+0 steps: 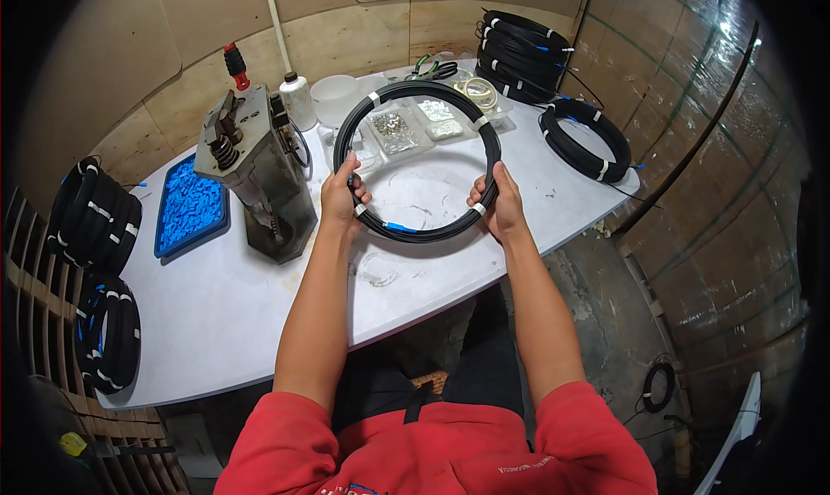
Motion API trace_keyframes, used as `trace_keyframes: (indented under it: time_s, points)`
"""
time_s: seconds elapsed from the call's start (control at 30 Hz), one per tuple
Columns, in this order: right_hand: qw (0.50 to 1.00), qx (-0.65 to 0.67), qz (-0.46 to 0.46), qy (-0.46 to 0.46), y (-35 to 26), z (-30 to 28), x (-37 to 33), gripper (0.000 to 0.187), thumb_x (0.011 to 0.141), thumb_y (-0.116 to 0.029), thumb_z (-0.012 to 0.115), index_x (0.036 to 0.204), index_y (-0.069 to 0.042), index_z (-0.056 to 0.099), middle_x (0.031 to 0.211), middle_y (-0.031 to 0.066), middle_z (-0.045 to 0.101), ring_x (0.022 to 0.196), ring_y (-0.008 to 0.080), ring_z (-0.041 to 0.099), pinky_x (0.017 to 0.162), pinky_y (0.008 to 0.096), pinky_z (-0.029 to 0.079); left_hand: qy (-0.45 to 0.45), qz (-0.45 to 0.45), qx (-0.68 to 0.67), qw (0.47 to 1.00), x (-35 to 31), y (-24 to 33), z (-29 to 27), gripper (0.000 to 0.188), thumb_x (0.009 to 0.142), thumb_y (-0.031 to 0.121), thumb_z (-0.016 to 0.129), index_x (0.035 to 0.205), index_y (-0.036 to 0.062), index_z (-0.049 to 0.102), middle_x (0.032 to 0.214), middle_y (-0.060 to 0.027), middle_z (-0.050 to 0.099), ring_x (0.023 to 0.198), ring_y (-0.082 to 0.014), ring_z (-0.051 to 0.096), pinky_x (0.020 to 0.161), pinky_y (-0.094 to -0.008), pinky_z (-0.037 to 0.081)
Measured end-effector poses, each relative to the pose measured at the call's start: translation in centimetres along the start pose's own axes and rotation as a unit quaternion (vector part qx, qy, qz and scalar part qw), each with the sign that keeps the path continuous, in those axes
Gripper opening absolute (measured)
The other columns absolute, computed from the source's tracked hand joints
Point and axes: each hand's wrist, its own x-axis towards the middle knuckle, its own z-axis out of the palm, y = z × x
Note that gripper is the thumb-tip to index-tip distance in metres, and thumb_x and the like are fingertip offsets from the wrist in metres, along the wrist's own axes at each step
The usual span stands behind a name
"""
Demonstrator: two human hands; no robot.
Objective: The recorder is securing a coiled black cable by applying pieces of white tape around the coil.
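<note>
I hold a coil of black cable (415, 90) upright over the white table (225, 305), a round ring bound with white ties and one blue marker at its lower edge. My left hand (339, 197) grips the ring's lower left side. My right hand (497, 203) grips its lower right side. Both hands are closed around the cable bundle. Through the ring I see clear plastic trays of small metal parts (393, 130).
A grey metal press tool (255, 179) stands left of my hands, beside a blue tray of blue pieces (188, 205). More black coils lie stacked at the back right (523, 50), on the right (586, 136) and the far left (93, 214). A white bottle (298, 97) and bowl (335, 97) stand behind.
</note>
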Motion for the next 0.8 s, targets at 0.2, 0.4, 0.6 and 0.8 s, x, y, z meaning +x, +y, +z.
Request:
trace_keyframes:
  time_s: [0.2,0.4,0.6,0.8]
  points:
    - [0.998,-0.061,-0.011,0.014,0.6,-0.1,0.2,0.038,0.105,-0.047,0.046,0.107,-0.01,0.05,0.07,0.0041,0.053,0.06,0.0175,0.056,0.059,0.032,0.051,0.017,-0.011,-0.002,1.0,0.3,-0.3,-0.3,0.029,0.096,0.036,0.067,0.097,0.0086,0.056,0.063,0.0038,0.041,0.052,-0.0074,0.039,0.048,-0.0249,0.035]
    - [0.995,-0.059,-0.04,0.064,1.0,-0.3,0.3,0.039,0.104,-0.048,0.049,0.099,-0.009,0.051,0.065,0.0025,0.05,0.053,0.015,0.053,0.052,0.0284,0.047,0.013,-0.022,0.012,1.0,0.5,-1.4,-0.6,0.032,0.094,0.037,0.068,0.099,0.0067,0.057,0.067,0.0021,0.043,0.055,-0.0089,0.042,0.051,-0.0266,0.04]
    - [0.991,-0.063,-0.065,0.1,0.9,-1.0,0.6,0.045,0.102,-0.052,0.049,0.089,-0.009,0.049,0.062,0.0023,0.047,0.049,0.0147,0.05,0.051,0.0294,0.045,0.006,-0.034,0.033,0.999,0.9,-2.7,-0.5,0.034,0.094,0.038,0.067,0.1,0.0058,0.058,0.066,0.002,0.045,0.056,-0.0098,0.046,0.055,-0.0282,0.044]
    - [0.986,-0.087,-0.084,0.111,1.0,-0.8,0.6,0.052,0.101,-0.056,0.048,0.079,-0.009,0.046,0.06,0.0028,0.046,0.048,0.0147,0.048,0.05,0.0296,0.043,0.014,-0.053,0.033,0.998,0.6,-2.7,-0.2,0.033,0.094,0.039,0.067,0.099,0.0071,0.058,0.065,0.0015,0.046,0.055,-0.0116,0.048,0.055,-0.0288,0.045]
